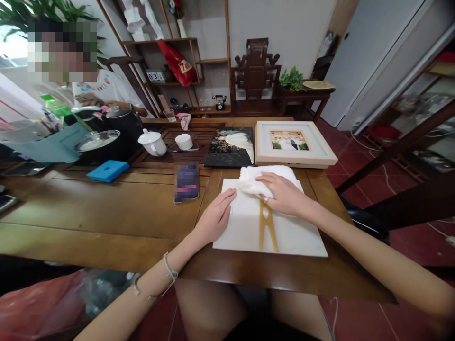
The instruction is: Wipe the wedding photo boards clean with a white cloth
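A white panel [238, 232] lies flat on the table in front of me. A yellow A-shaped piece [266, 232], like a stand leg, is on its face. My right hand [284, 195] grips a folded white towel [249, 175] and presses it on the panel's upper part, over the top of the yellow piece. On the panel's left edge rests my left hand [215, 218], fingers stretched out and close together, holding nothing. What lies beneath the towel is hidden.
Behind the panel are a dark photo panel [227, 147] and a pale framed photo [263, 158]. To the left lie a phone [186, 182] and a blue block [108, 170]. A lidded white cup [152, 143] and a kettle [122, 124] stand farther back. A person [106, 90] sits beyond.
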The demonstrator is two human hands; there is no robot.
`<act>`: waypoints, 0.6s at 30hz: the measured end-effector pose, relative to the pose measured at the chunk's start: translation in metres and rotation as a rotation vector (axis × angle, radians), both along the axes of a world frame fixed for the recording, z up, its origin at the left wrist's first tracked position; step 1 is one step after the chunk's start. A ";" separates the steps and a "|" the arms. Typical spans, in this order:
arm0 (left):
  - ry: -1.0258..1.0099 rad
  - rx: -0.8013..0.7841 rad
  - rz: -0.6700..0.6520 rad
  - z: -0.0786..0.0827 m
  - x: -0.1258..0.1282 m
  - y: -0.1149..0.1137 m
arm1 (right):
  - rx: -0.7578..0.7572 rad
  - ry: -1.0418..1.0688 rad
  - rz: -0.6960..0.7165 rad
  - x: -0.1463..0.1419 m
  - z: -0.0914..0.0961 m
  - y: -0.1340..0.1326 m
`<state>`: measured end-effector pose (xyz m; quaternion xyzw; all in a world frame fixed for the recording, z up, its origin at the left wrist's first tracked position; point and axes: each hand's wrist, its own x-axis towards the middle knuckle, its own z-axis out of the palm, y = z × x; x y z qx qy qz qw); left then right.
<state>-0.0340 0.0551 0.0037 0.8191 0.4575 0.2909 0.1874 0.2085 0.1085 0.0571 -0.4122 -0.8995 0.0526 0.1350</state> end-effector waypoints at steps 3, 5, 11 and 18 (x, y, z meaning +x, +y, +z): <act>0.009 0.000 0.002 0.000 0.000 0.000 | 0.055 0.091 -0.093 0.035 -0.016 -0.006; 0.013 0.004 0.006 0.000 0.001 0.000 | 0.080 0.151 -0.141 0.046 -0.023 -0.016; 0.002 0.007 -0.003 0.000 0.000 -0.001 | 0.007 0.014 0.217 0.022 -0.015 -0.089; -0.023 -0.003 -0.034 -0.002 -0.002 0.001 | -0.153 -0.018 0.389 0.005 -0.001 -0.100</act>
